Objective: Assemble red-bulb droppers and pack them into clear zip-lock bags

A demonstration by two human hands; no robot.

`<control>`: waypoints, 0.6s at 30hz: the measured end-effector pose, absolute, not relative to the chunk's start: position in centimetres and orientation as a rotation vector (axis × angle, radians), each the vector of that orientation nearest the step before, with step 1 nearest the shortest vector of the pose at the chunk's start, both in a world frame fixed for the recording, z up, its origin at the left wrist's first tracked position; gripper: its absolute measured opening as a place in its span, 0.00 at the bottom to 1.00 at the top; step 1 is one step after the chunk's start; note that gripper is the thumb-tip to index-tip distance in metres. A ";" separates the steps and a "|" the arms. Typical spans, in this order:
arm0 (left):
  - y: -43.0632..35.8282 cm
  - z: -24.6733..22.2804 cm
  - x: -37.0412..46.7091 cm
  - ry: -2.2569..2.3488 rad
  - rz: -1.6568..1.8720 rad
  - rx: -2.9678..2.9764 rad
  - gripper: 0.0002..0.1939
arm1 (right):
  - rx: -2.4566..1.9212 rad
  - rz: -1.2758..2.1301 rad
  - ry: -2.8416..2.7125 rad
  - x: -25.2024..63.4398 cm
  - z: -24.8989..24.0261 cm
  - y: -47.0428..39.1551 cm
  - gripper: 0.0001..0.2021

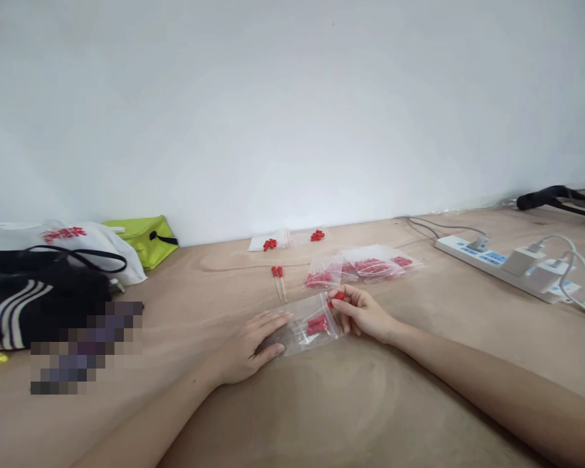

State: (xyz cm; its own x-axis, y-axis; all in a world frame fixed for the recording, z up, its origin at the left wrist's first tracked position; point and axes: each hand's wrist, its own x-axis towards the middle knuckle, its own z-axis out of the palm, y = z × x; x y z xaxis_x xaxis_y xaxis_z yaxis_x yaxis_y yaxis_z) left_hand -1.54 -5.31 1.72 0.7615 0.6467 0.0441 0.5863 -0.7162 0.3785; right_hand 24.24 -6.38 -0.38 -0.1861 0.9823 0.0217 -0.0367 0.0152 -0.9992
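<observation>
A clear zip bag [297, 338] lies flat on the table with a few small red pieces [316, 324] inside. My left hand [253, 344] rests on the bag's left end, its fingers stretched out flat and the thumb apart. At the bag's right end, by the zip edge, my right hand [363, 315] is closed in a pinch on a small red piece [338, 296]. Any lower part of that piece is hidden by the fingers. Just beyond the bag are two thin pale sticks with red heads [277, 272], side by side.
Filled clear bags [370, 265] of red pieces overlap behind my right hand. Two small piles of red pieces [270, 244] sit on clear bags by the wall. A white power strip [492, 266] with cables stands right; a black bag [43, 299] and lime-green bag [146, 240] lie left.
</observation>
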 end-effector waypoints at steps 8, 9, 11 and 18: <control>-5.3 1.6 -1.7 0.917 0.278 2.613 0.25 | -1.137 1.419 -1.636 24.2 -0.6 -6.1 0.18; -5.3 1.5 -1.7 0.915 0.279 2.611 0.25 | -1.152 1.378 -1.609 24.0 -0.8 -6.0 0.17; -5.3 1.5 -1.6 0.913 0.285 2.608 0.25 | -1.204 1.283 -1.569 23.6 -1.2 -5.9 0.15; -5.2 1.5 -1.5 0.868 0.203 2.639 0.21 | -1.272 0.998 -1.868 24.4 0.6 -5.3 0.14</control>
State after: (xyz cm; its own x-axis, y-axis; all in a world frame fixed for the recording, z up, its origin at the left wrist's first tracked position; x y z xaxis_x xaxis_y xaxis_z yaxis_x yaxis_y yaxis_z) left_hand -1.47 -5.24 1.45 0.8015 0.5975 0.0250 0.5467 -0.7489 0.3745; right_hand 24.39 -5.30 0.65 -0.3107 0.9453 0.0992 0.4427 0.2363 -0.8650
